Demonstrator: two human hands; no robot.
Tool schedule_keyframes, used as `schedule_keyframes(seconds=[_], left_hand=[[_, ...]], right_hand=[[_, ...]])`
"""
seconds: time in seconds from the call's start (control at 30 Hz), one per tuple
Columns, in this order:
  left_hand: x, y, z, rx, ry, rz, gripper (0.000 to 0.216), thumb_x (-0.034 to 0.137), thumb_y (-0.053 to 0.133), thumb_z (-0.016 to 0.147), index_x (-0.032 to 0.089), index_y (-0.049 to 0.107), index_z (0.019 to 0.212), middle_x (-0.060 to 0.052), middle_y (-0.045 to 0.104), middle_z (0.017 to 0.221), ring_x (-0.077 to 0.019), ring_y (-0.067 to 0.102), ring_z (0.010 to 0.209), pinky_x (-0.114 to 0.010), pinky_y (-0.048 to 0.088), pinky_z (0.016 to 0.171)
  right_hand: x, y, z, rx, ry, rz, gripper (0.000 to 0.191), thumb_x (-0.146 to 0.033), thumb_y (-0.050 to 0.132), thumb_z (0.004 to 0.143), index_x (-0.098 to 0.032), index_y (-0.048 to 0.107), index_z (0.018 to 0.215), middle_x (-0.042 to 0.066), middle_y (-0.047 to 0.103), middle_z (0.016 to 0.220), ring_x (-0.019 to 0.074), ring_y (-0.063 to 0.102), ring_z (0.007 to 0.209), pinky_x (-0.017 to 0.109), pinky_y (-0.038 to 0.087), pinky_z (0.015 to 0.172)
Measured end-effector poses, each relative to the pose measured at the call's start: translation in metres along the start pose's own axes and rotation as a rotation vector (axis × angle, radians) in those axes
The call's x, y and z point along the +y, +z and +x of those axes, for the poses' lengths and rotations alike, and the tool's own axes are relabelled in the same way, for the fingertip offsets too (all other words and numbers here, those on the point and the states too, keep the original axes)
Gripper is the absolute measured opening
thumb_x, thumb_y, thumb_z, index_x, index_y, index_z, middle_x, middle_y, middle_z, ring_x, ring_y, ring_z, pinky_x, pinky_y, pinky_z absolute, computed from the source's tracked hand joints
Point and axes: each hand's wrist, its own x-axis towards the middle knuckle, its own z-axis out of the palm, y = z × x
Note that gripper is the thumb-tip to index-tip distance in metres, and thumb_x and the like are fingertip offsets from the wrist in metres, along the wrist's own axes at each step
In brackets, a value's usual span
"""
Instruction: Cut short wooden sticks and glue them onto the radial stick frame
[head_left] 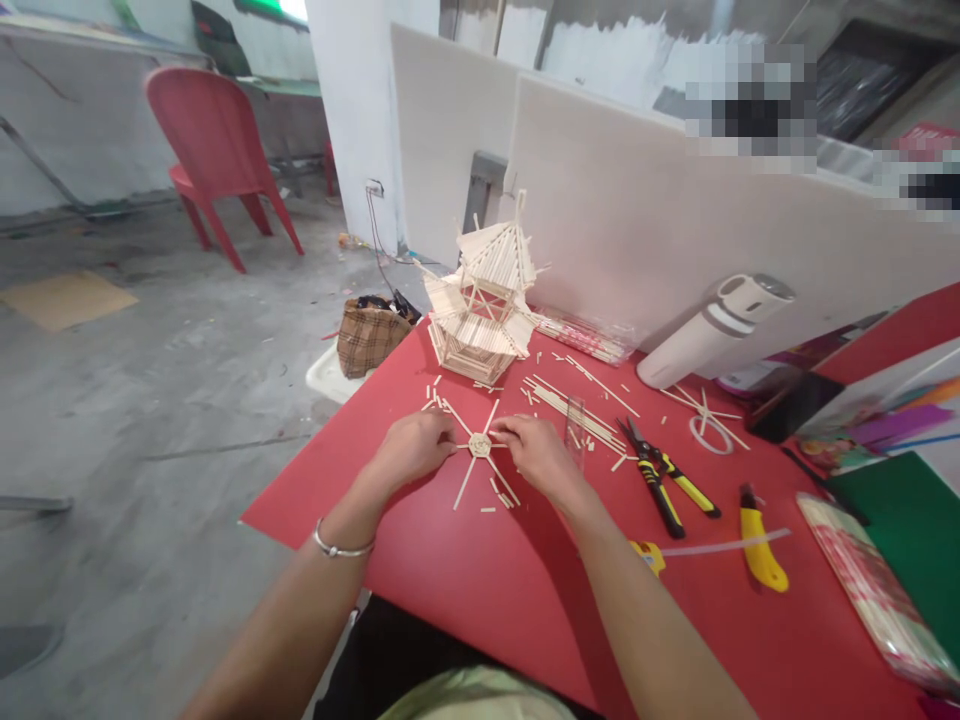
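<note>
A spoked stick star (480,445) (hexagonal hub at its middle) lies flat on the red bench (450,580). The left hand (412,448) has its grip closed on one side of it, and the right hand (536,452) pinches the opposite side. A stick pagoda (484,300) stands just behind, and yellow-handled cutters (664,478) lie to the right.

We can read no words, brands or numbers anywhere here. The plastic packet (874,590) at the near right of the counter (465,590) shows red print, but it is too blurred for us to make out. The stick star (480,445) between our left hand (412,447) and right hand (538,452) bears no mark.
</note>
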Motion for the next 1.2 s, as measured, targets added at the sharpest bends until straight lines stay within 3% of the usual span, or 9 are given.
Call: schedule_keyframes(seconds=[0.2,0.47,0.63,1.03,1.2], left_hand=[[-0.002,-0.001,0.001,-0.018,-0.011,-0.059,0.01,0.023,0.061,0.079,0.021,0.065,0.07,-0.003,0.07,0.076,-0.0181,0.061,0.071,-0.026,0.037,0.059],[0.002,0.01,0.013,-0.003,-0.102,-0.227,0.026,0.019,0.05,0.083,0.022,0.074,0.093,-0.005,0.075,0.093,-0.0192,0.066,0.083,-0.026,0.045,0.071],[0.007,0.013,0.019,-0.029,-0.089,-0.199,0.028,0.023,0.049,0.085,0.021,0.076,0.089,-0.006,0.075,0.083,-0.0186,0.065,0.075,-0.026,0.042,0.066],[0.012,0.012,0.017,-0.067,-0.07,-0.057,0.026,0.022,0.051,0.083,0.024,0.077,0.086,-0.005,0.075,0.081,-0.0191,0.063,0.072,-0.026,0.038,0.061],[0.012,0.015,0.017,-0.069,-0.05,-0.062,0.024,0.027,0.052,0.083,0.023,0.077,0.082,-0.005,0.074,0.076,-0.0178,0.061,0.066,-0.025,0.036,0.058]], right_hand=[[0.009,0.009,0.038,-0.063,-0.042,-0.028,0.017,-0.024,0.059,0.09,-0.021,0.076,0.093,0.005,0.07,0.098,0.017,0.059,0.096,0.025,0.039,0.083],[0.024,0.016,0.053,-0.192,-0.063,0.096,0.016,-0.026,0.063,0.083,-0.019,0.077,0.085,0.002,0.067,0.084,0.0145,0.057,0.079,0.023,0.038,0.071],[0.031,0.027,0.055,-0.259,-0.052,0.219,0.021,-0.029,0.058,0.083,-0.016,0.072,0.076,-0.002,0.06,0.063,0.0106,0.05,0.06,0.022,0.034,0.059],[0.039,0.024,0.059,-0.372,-0.095,0.394,0.025,-0.037,0.058,0.078,-0.015,0.064,0.067,-0.004,0.048,0.058,0.0084,0.039,0.055,0.022,0.029,0.054],[0.036,0.021,0.055,-0.38,-0.116,0.392,0.025,-0.037,0.057,0.079,-0.015,0.066,0.07,-0.004,0.05,0.059,0.0089,0.041,0.056,0.022,0.029,0.054]])
